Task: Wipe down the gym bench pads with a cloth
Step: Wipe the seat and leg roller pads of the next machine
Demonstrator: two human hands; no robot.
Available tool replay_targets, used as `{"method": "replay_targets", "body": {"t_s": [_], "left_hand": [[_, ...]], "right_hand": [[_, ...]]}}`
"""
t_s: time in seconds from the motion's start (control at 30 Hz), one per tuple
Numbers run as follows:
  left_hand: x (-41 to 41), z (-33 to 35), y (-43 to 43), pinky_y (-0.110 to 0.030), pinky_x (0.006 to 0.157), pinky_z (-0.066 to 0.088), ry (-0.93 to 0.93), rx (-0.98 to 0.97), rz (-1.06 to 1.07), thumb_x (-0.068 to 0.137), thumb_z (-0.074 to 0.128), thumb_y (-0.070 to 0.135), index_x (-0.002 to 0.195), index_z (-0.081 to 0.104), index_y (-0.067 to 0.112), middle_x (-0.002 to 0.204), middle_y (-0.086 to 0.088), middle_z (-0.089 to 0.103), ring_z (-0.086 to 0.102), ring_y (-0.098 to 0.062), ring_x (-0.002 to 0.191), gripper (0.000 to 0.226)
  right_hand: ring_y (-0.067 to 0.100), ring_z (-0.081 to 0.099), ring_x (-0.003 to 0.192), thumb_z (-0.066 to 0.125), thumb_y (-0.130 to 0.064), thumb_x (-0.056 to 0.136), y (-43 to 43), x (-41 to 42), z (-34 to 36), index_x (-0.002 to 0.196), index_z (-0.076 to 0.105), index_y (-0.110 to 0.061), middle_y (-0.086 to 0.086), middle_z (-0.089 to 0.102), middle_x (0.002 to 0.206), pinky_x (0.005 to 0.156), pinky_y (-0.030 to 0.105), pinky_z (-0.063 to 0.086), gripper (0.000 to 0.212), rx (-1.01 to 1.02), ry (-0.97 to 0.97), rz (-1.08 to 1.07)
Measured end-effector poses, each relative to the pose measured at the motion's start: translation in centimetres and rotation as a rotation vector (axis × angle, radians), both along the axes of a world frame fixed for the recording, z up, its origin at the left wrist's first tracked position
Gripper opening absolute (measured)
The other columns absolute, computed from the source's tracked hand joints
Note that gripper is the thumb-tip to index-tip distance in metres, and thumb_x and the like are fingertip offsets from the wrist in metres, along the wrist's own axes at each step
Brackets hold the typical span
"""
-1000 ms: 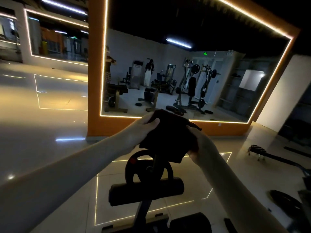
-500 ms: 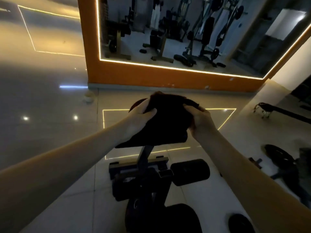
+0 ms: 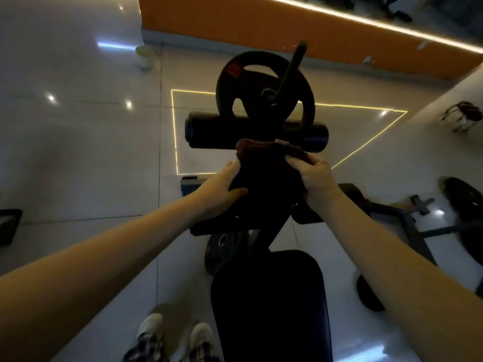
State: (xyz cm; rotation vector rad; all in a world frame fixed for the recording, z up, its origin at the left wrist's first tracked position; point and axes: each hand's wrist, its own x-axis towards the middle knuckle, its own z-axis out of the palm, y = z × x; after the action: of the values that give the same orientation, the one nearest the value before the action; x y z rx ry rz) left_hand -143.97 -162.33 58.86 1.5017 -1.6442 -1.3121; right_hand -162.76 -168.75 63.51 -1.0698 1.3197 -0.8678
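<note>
Here, the left hand (image 3: pixel 222 189) and right hand (image 3: pixel 313 176) both clutch a dark bunched cloth (image 3: pixel 266 165) just short of the roller pad (image 3: pixel 209 131), which lies crosswise straight ahead, the right hand seemingly nearer it in this dim light.

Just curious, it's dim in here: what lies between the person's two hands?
In the head view, a bunched dark cloth lies there; the left hand and the right hand both grip it.
</note>
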Motion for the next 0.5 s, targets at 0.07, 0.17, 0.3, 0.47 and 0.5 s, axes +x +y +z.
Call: {"method": "replay_targets", "body": {"t_s": [0.07, 0.17, 0.3, 0.47, 0.5], "left_hand": [[-0.3, -2.3, 0.3, -0.050, 0.114, 0.031, -0.091, 0.036, 0.009, 0.092, 0.061, 0.019, 0.153, 0.014, 0.021, 0.152, -0.016, 0.029, 0.031, -0.033, 0.140, 0.077], [-0.9, -5.1, 0.8, -0.048, 0.113, 0.032, -0.193, 0.040, 0.049, 0.092, 0.060, 0.013, 0.152, 0.017, 0.022, 0.158, -0.016, 0.013, 0.028, -0.039, 0.141, 0.075], [-1.8, -6.9, 1.5, -0.041, 0.096, 0.048, -0.423, 0.024, 0.066, 0.095, 0.056, 0.011, 0.151, 0.016, 0.022, 0.161, -0.012, -0.009, 0.049, -0.042, 0.123, 0.070], [-2.8, -9.3, 2.2, -0.035, 0.077, 0.052, -0.638, -0.158, 0.108, 0.093, 0.062, 0.023, 0.141, 0.029, 0.018, 0.158, -0.015, 0.001, 0.058, -0.033, 0.104, 0.059], [-2.9, -9.7, 2.4, -0.035, 0.075, 0.052, -0.640, -0.200, 0.139, 0.091, 0.064, 0.025, 0.136, 0.036, 0.016, 0.155, -0.016, 0.010, 0.057, -0.032, 0.103, 0.054]], "right_hand": [[0.025, 0.070, 0.086, 0.055, -0.002, 0.095, -0.1, 0.1, -2.5, 0.107, 0.070, -0.008, 0.010, 0.073, 0.092, 0.078, 0.030, 0.058, 0.020, 0.032, 0.024, -0.021], [0.027, 0.069, 0.084, 0.058, -0.004, 0.093, -0.2, 0.5, -6.5, 0.097, 0.069, -0.009, 0.011, 0.072, 0.089, 0.080, 0.035, 0.056, 0.013, 0.077, 0.075, -0.010], [0.020, 0.067, 0.084, 0.057, -0.006, 0.093, -0.3, 0.3, -9.7, 0.088, 0.065, -0.012, 0.008, 0.067, 0.088, 0.082, 0.035, 0.054, 0.011, 0.069, 0.167, 0.093], [0.016, 0.067, 0.085, 0.060, -0.011, 0.093, -0.9, 0.4, -11.9, 0.088, 0.067, -0.018, 0.004, 0.069, 0.088, 0.081, 0.032, 0.055, 0.011, -0.126, 0.390, 0.192], [0.018, 0.067, 0.088, 0.061, -0.014, 0.093, -1.1, 0.3, -12.4, 0.091, 0.068, -0.018, 0.005, 0.070, 0.090, 0.082, 0.035, 0.056, 0.008, -0.198, 0.476, 0.218]]}}
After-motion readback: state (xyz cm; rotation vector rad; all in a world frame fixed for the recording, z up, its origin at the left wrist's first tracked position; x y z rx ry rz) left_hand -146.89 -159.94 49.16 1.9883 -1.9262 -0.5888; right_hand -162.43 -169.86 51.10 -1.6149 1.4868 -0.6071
